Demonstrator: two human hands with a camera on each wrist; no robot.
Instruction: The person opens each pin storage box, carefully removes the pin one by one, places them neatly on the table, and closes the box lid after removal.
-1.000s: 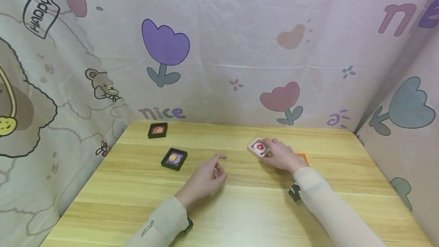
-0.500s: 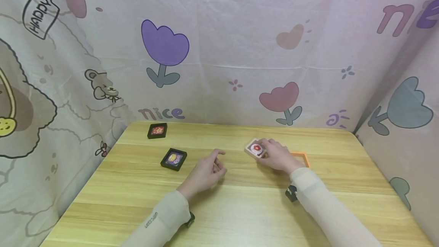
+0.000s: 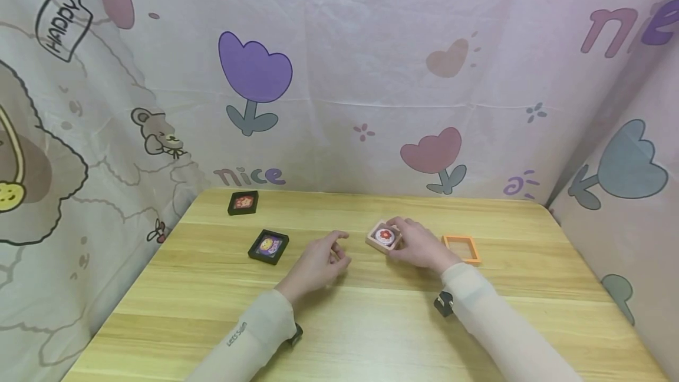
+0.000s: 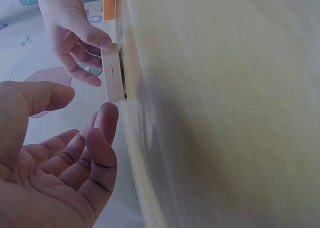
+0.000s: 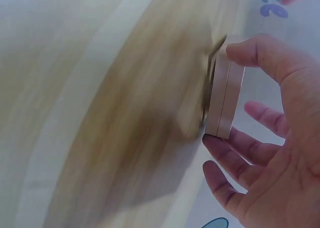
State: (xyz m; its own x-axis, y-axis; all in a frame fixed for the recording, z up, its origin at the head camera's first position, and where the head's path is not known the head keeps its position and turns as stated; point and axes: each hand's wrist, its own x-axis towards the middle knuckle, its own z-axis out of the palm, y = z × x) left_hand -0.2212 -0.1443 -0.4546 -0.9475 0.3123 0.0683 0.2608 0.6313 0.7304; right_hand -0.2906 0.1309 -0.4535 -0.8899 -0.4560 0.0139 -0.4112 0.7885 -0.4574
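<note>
A square pale-pink frame [image 3: 377, 246] with a red-flower disc [image 3: 385, 235] inside is in my right hand [image 3: 421, 246]. Thumb and fingers pinch its sides, seen edge-on in the right wrist view as a two-layer frame [image 5: 223, 96]. It is just above or on the tabletop; I cannot tell which. My left hand [image 3: 316, 265] hovers to its left, fingers loosely bent, holding nothing. From the left wrist view, its fingertips lie near the pink frame [image 4: 113, 78], apparently apart from it.
Right of my right hand lies an orange square frame [image 3: 475, 250]. On the left are a black frame [image 3: 261, 258] with a purple-and-yellow picture and, farther back, a black frame [image 3: 244, 211] with a red picture. A printed curtain [image 3: 339, 75] hangs behind the wooden table [image 3: 371, 335].
My right hand has carried the pink frame left and slightly toward me, uncovering more of the orange frame. The left hand has barely moved.
</note>
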